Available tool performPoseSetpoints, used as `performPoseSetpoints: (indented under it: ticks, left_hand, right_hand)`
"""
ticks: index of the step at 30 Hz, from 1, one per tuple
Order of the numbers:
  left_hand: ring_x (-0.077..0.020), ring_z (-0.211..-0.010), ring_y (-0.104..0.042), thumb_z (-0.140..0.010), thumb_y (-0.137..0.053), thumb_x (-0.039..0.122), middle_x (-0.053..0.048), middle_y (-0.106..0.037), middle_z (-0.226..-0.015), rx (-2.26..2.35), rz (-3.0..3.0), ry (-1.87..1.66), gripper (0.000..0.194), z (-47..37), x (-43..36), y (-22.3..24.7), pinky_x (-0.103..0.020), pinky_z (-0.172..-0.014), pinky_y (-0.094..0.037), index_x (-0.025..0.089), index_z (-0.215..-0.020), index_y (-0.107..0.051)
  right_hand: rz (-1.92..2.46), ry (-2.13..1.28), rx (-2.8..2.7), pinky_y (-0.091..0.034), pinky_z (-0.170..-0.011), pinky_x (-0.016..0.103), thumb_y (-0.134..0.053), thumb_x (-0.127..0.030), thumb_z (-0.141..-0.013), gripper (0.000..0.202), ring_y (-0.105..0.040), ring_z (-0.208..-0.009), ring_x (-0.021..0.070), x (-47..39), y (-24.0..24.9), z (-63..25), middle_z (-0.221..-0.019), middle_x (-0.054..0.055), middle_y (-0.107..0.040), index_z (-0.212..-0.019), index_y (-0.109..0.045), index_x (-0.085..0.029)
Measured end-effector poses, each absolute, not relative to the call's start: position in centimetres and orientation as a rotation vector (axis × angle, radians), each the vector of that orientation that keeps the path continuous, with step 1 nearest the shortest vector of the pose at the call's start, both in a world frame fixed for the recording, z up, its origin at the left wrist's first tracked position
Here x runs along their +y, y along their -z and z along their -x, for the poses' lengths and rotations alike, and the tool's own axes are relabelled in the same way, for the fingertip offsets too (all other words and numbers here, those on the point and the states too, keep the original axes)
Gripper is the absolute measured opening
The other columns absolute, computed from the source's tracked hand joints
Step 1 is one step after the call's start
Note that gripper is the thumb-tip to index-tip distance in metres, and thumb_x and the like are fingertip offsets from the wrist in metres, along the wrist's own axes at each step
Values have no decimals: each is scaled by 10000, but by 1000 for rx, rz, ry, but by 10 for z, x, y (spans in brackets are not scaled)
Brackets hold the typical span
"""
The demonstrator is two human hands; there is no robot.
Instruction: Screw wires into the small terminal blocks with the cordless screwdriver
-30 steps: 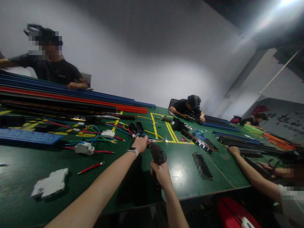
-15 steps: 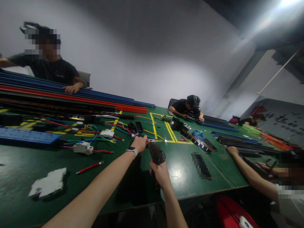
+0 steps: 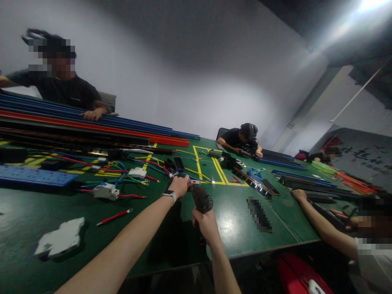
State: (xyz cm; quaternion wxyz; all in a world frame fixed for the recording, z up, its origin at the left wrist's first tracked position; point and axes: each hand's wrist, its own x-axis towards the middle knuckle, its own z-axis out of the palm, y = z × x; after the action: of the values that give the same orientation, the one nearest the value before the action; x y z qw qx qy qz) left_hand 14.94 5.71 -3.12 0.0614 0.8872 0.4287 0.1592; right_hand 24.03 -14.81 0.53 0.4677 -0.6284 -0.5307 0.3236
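Note:
My right hand (image 3: 206, 222) is wrapped round the grip of a dark power drill (image 3: 202, 199), whose front end points away from me. Just left of the drill's tip, my left hand (image 3: 180, 185), with a watch on its wrist, is closed on the end of a small white part (image 3: 195, 182) with a red mark. Wires run beside that hand, and a small black box (image 3: 179, 164) stands just beyond it. White breakers (image 3: 105, 191) with red leads lie to the left, and a short red cable (image 3: 114, 217) is nearer to me.
The green table (image 3: 239, 228) carries a blue power strip (image 3: 36, 176), a white block (image 3: 61, 239) and long orange rails (image 3: 171, 140). A dark pixelated object (image 3: 259, 214) lies right of the drill. A person's hand (image 3: 299, 195) rests at the right; other people sit around.
The view has shifted very slightly. Both hands and the drill keep nearly the same place and hold.

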Motion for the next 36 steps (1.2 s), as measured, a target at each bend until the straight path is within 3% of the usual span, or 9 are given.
performPoseSetpoints:
  ticks: [15,28,36]
  left_hand:
    - [-296,-980,-645,-965,-355,395,-166,-695,-959,1293,-2678,-517,318,-149,57,33,-428,-899,-312,154,-1121,-495]
    - [-288,-977,-649,-962,-355,361,-164,-698,-955,1293,-2691,-491,301,-149,56,31,-416,-905,-324,144,-1112,-502]
    - [-285,-982,-649,-962,-326,351,-178,-695,-978,1289,-2680,-478,316,-147,53,27,-426,-908,-331,138,-1113,-504]
  right_hand:
    - [1515,-798,-1262,-389,-526,248,-496,-244,-776,140,-566,-528,161,-153,-3,-237,-542,-3,-580,-678,-578,-185]
    - [1543,-788,-1319,-373,-527,236,-483,-238,-768,190,-558,-537,151,-148,-3,-239,-528,7,-585,-600,-554,-185]
    - [1546,-760,-1304,-372,-523,244,-500,-248,-756,141,-558,-535,160,-146,1,-238,-545,1,-584,-675,-594,-181]
